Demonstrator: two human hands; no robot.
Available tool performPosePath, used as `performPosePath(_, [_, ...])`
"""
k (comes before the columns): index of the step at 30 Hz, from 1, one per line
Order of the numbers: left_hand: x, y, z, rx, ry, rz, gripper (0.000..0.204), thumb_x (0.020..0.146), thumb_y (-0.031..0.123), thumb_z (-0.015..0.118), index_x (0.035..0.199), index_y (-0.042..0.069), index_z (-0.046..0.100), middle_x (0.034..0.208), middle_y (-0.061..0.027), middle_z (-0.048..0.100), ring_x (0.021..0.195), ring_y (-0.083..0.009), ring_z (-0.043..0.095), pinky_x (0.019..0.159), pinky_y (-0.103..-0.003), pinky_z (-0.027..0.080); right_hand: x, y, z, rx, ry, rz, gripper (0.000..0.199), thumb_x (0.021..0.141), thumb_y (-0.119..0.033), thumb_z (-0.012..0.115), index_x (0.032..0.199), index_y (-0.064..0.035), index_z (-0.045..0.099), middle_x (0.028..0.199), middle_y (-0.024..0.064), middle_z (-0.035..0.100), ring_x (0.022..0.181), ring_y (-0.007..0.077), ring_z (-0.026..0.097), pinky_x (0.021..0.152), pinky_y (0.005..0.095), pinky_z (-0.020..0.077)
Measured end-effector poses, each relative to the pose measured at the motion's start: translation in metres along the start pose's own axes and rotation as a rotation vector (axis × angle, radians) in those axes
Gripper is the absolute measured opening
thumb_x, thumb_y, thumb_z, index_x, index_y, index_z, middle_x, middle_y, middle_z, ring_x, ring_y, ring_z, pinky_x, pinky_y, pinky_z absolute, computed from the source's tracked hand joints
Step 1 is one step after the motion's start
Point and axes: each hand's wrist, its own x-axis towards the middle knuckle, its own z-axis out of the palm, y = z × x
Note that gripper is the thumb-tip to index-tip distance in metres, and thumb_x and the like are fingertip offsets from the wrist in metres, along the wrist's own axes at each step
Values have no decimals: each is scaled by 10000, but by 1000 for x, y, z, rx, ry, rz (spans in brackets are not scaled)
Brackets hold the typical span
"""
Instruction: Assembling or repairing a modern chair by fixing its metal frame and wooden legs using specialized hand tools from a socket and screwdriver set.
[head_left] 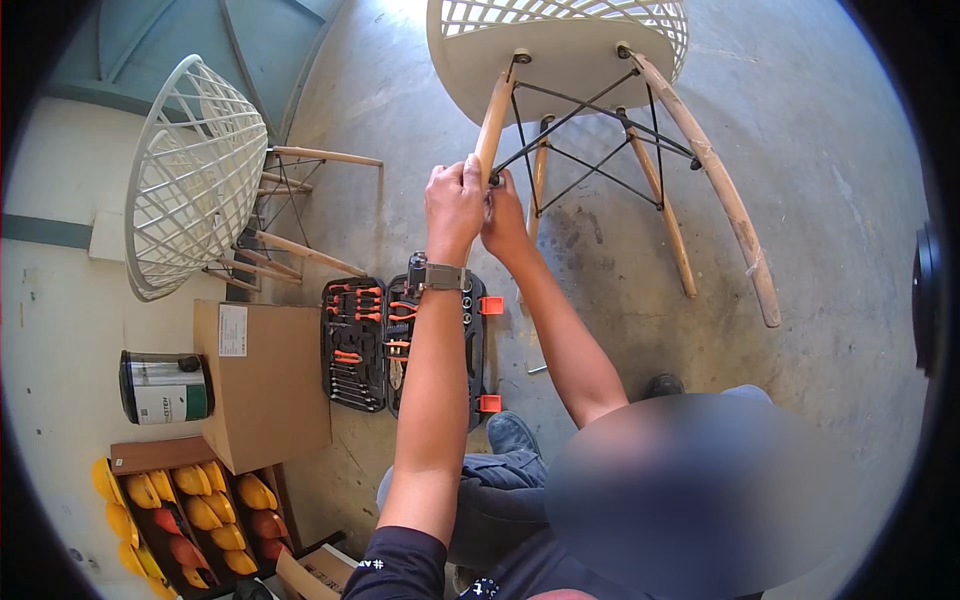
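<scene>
A cream lattice chair (560, 62) has its underside turned toward me, with wooden legs joined by thin black metal braces. My left hand (455, 205) is closed around the near-left wooden leg (493, 125). Close beside it, my right hand (506, 218) is closed at the same leg, by the end of a black brace (515, 158). Whatever its fingers grip is hidden. The near-right leg (725, 190) curves toward me with no hand on it.
An open tool case (385, 345) with orange-handled tools lies below my hands, left of my shoe (512, 437). More lattice chairs (195, 180) stand at left. Near them are a cardboard box (268, 380), a clear-sided container (165, 388) and a rack of yellow and red helmets (205, 510).
</scene>
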Motion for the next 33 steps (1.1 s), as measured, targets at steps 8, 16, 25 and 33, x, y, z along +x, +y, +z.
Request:
performPosePath(8, [-1,1,1,18,31,55,445,1011,333,500,855,-37,693,757,-225,605,779,-375,572,727,-485,446,0,-13,12,-169,122,85,152,911,-111,570,1008,4,594,1020,230,616,885,432,636,764,530,507])
performPosePath(16, [-1,5,3,26,31,67,444,1011,333,501,849,-31,697,755,-220,591,756,-373,566,717,-482,442,-4,-10,3,-145,67,60,210,866,-118,641,997,40,599,868,198,661,767,396,669,657,483,535])
performPosePath(25, [-2,4,1,-20,21,9,429,994,337,520,850,-16,717,760,-219,629,792,-372,575,721,-486,460,-18,-89,-81,424,-304,554,250,974,-168,549,929,72,601,653,94,629,516,163,642,416,306,472])
performPosePath(33, [-1,-3,0,-26,38,2,433,996,350,525,851,-3,730,743,-219,618,780,-367,580,710,-478,456,-5,-42,-125,1101,-334,749,261,945,-180,589,1036,57,648,615,10,555,439,49,515,345,176,387])
